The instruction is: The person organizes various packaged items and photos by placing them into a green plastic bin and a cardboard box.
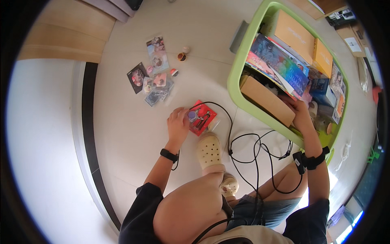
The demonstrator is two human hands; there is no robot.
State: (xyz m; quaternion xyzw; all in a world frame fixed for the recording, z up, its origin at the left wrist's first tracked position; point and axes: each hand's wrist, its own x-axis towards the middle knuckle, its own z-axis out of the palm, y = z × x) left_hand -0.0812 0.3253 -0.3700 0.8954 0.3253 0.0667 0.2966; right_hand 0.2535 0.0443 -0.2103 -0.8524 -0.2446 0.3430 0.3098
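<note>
My left hand is down at the floor with its fingers loosely apart, by the left edge of a flat red picture package. A small purple round piece lies at that edge. My right hand reaches into a green plastic bin. Its fingers go down behind a brown cardboard box, beside a stack of colourful booklets, and their tips are hidden. What they touch there cannot be seen.
Badges, cards and clear sleeves lie on the floor to the far left, near two small round items. A black cable loops between me and the bin. My cream clogs are close by. Boxes fill the bin.
</note>
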